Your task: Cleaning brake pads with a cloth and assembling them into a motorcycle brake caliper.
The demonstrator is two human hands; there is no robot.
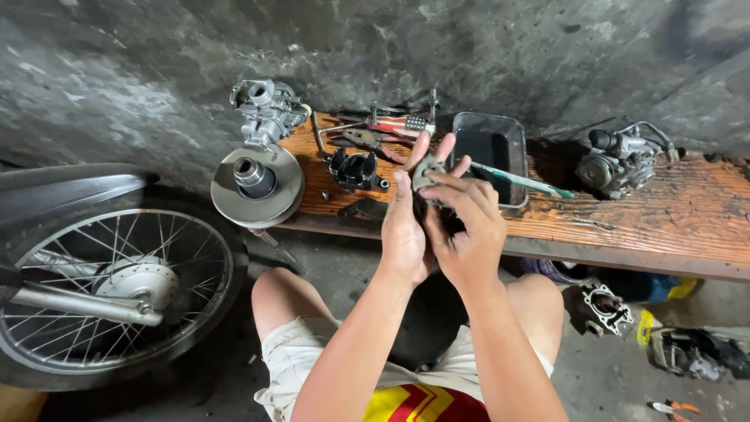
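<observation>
Motorcycle repair workshop, informal. Evidence: spoked wheel at lower left; worn wooden plank bench across the centre against a rough concrete wall; a carburettor, clutch pulley, pliers and oily metal tray laid upon it.
</observation>
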